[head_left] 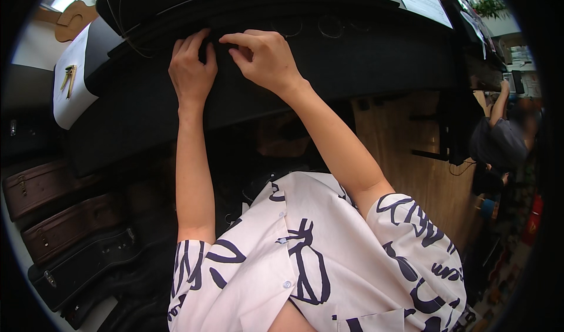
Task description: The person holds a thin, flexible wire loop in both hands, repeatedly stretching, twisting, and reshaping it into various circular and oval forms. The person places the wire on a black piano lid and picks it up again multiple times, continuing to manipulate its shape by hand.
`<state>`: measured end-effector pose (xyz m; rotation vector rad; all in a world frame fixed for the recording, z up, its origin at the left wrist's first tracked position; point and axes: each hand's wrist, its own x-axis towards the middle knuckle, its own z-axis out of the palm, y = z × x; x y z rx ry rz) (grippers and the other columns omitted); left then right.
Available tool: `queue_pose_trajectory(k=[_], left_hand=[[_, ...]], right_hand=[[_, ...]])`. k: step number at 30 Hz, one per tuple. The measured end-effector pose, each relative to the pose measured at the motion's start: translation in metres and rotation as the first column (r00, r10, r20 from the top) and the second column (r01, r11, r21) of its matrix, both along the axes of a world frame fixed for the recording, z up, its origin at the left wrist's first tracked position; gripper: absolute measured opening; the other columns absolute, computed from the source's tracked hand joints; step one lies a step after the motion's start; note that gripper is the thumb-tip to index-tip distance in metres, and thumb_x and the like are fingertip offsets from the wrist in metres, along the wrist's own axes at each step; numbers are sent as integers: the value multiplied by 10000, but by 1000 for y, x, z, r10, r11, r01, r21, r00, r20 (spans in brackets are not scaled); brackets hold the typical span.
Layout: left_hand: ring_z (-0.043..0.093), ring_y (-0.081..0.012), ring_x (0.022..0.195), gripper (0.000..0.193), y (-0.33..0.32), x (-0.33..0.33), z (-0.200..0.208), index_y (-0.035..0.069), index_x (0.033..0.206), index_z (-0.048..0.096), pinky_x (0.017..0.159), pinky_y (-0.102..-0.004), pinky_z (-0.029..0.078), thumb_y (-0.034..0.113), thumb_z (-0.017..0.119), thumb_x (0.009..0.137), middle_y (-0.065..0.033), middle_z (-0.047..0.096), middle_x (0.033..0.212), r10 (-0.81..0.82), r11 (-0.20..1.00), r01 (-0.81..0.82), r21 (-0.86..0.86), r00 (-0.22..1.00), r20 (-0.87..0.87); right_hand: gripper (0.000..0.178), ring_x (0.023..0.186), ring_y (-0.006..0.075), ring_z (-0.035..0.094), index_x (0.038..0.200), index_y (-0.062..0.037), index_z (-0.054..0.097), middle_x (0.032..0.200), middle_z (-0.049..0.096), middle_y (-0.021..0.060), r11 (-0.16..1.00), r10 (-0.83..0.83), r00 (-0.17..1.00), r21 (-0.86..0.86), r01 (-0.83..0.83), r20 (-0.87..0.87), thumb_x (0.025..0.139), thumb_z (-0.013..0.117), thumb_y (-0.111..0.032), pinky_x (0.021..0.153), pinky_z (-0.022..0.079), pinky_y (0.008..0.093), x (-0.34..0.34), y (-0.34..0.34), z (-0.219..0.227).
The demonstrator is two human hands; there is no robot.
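My left hand (192, 64) reaches over a black padded surface (364, 64), its fingers bent forward and its thumb standing apart from them. Just to the right is my right hand (264, 59), with the index finger stretched toward the left hand and a gap between it and the thumb. Nothing shows between the fingers of either hand, though a very thin strand there would be hard to see against the black. Right of my right hand, thin loops of string or wire (331, 26) lie on the surface. Another thin strand (122, 23) curves at the left, beyond my left hand.
Small cutters or pliers (69, 80) rest on white paper (76, 106) at the left. Printed sheets (420, 2) lie at the far right. Brown and black instrument cases (73, 226) line the lower left. Another person (499, 135) is at the right, beyond the wooden floor (399, 138).
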<state>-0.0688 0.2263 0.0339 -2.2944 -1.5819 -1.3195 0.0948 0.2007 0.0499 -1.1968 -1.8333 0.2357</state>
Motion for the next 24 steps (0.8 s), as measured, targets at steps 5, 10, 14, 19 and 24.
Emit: queue_pose_trajectory(k=[5,10,14,19,24], left_hand=[[663,-249,891,221,-2,1,1,66,1040,710,776,-354,535,46,644,830,-82,716,992,12,1000,-11,-9,1000,29],[664,-248,804,158,2,-1,-8,54,961,714,716,-347,538,31,633,828,-83,707,904,37,999,-38,38,999,40],[661,-253,741,130,2,-6,-5,45,916,715,667,-346,530,24,624,825,-91,692,850,69,995,-74,61,994,84],[653,-246,657,113,4,-6,-8,35,894,709,604,-336,519,11,621,827,-97,679,813,73,993,-84,81,989,127],[686,-152,814,223,-33,26,10,53,1060,716,621,-241,529,14,660,848,-74,692,1034,-220,971,235,-42,948,228]], right_hand=[[176,529,134,584,932,-88,739,684,619,37,964,-263,964,41,264,-37,779,696,-14,517,463,265,66,-13,-14],[130,577,157,605,909,-90,724,827,627,32,954,-300,950,18,299,87,788,702,-50,574,495,306,77,-11,-26],[50,660,217,654,854,-84,691,924,628,37,953,-303,948,18,303,92,805,694,-73,598,518,339,71,-11,-23],[57,681,230,670,862,-66,674,898,646,64,984,-176,981,5,177,-78,836,647,-24,609,516,318,74,-13,-23],[58,676,114,631,893,-32,678,768,661,39,984,92,870,-88,-153,-485,890,619,-33,606,469,243,80,-12,-31]])
